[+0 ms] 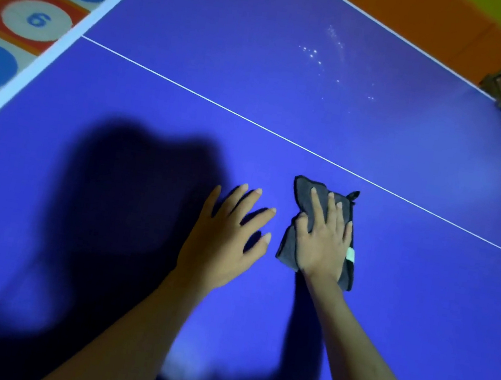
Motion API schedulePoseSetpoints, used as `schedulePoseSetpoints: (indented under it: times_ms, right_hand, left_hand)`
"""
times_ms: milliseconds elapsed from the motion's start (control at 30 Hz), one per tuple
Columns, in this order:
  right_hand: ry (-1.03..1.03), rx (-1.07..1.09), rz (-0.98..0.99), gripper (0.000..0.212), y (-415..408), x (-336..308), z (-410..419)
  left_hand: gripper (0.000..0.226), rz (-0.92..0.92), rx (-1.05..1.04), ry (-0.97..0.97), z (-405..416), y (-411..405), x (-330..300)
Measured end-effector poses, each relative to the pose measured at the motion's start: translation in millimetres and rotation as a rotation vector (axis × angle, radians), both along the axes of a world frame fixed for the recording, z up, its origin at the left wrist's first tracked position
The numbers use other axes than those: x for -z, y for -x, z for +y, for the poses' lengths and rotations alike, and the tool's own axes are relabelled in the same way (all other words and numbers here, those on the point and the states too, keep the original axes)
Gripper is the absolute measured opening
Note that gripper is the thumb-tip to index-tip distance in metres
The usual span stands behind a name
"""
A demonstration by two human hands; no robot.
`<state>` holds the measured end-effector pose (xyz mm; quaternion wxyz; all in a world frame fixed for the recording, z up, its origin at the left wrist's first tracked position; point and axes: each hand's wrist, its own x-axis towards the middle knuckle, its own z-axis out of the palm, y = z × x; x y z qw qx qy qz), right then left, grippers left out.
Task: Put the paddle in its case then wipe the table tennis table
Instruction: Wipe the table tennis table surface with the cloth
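Hands: right (324, 243) flat on one grey cloth (307, 195), left (225, 238) spread, empty.

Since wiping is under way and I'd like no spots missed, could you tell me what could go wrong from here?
The droplets lie beyond the white centre line, far from the grey cloth; they may be missed. The right hand only presses flat on the cloth, so it could slip out. The left hand on the table may leave smudges.

Blue table (380, 137), grey cloth (304, 191), orange numbered mat (37, 18)
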<state>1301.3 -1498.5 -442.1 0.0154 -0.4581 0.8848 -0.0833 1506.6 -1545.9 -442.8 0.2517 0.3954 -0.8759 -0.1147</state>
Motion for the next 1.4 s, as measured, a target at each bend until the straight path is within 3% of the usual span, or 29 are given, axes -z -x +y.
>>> schedulePoseSetpoints:
  times_ms: [100, 233, 433, 600, 1067, 1400]
  right_hand:
    - [0.011, 0.008, 0.032, 0.067, -30, 2, 50]
    - [0.033, 0.015, 0.066, 0.062, -72, 3, 132]
    - [0.021, 0.05, 0.107, 0.06, -104, 4, 197]
    - [0.033, 0.044, 0.1, 0.061, -73, 5, 164]
    - [-0.014, 0.109, 0.008, 0.067, 80, -4, -27]
    - [-0.016, 0.067, -0.028, 0.06, 115, -4, -54]
  left_hand:
    - [0.041, 0.052, 0.041, 0.104, 2, 0, 1]
    - [0.038, -0.034, 0.004, 0.236, 4, 1, 8]
    - [0.044, -0.048, -0.036, 0.131, 39, 46, -2]
    - [0.043, -0.064, -0.106, 0.077, 51, 57, 14]
    - [0.05, -0.207, -0.118, -0.026, 50, 60, 3]
    - [0.053, -0.212, -0.122, -0.001, 47, 59, 4]
